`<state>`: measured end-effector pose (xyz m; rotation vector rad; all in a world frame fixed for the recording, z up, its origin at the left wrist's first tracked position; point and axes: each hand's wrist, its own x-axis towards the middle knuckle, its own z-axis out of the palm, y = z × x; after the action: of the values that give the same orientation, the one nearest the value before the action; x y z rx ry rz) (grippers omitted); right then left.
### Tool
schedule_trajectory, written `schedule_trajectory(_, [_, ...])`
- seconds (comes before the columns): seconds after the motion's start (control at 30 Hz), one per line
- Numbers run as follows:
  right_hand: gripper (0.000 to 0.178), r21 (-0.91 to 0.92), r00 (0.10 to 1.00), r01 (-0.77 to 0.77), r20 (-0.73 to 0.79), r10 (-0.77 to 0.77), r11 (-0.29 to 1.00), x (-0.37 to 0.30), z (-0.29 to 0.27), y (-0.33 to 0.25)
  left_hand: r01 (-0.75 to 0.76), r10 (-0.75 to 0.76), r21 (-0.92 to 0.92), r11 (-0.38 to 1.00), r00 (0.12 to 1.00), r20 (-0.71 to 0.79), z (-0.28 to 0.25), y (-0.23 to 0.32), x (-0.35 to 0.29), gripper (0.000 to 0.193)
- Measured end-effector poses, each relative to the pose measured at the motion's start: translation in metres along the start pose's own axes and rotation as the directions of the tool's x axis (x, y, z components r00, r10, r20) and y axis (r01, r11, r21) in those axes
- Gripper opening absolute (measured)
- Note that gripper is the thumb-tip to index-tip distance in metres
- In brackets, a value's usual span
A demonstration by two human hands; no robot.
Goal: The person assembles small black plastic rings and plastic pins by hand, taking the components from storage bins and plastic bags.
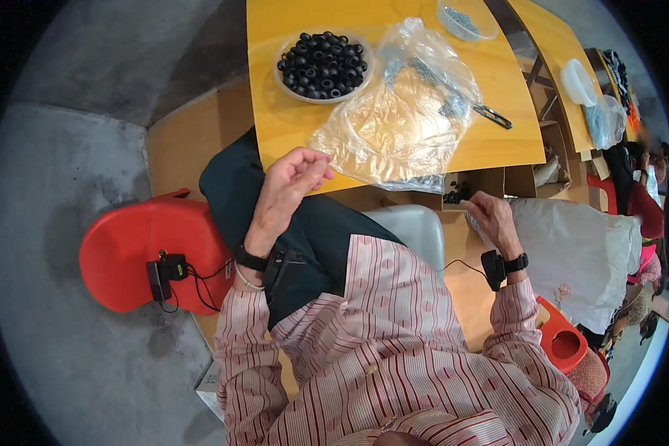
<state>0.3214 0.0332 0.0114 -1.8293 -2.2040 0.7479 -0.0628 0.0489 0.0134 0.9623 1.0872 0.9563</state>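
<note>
The left hand (288, 192) is positioned over the near edge of the yellow table (286, 126), thumb and fingertips together; whether anything is gripped cannot be determined. A clear plastic bag (409, 123) lies just beside its fingertips, containing small grey-blue pieces. The right hand (494, 221) is located below the table edge, fingers bent, near an open cardboard box (489, 183) holding small black parts (456, 193). Behind the bag's left side, a clear round bowl (371, 63) is filled with black beads (321, 65). Thread snips (492, 116) rest at the bag's right side. A clear tub (485, 24) stands at the far edge.
</note>
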Motion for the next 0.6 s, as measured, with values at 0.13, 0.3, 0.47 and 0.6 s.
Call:
schedule_trajectory(0.13, [0.022,0.043,0.981,0.18,0.07,-0.183,0.983,0.032,-0.011,-0.066,-0.015,0.015,-0.007,1.0,1.0,0.025,-0.015,0.006,0.022,0.023])
schedule_trajectory(0.3, [0.017,0.141,0.958,0.285,-0.057,-0.28,0.948,0.067,-0.008,-0.129,0.018,-0.005,-0.147,0.989,0.996,0.089,-0.032,-0.006,0.041,0.022])
schedule_trajectory(0.47, [0.015,0.053,0.883,0.467,-0.081,-0.462,0.883,0.116,0.0,-0.137,-0.012,0.018,-0.3,0.954,1.0,0.019,-0.025,-0.014,0.059,0.021])
schedule_trajectory(0.6, [0.026,-0.061,0.857,0.514,-0.01,-0.516,0.856,0.145,0.003,-0.137,-0.045,0.038,-0.232,0.972,0.999,-0.034,-0.015,-0.013,0.075,0.021])
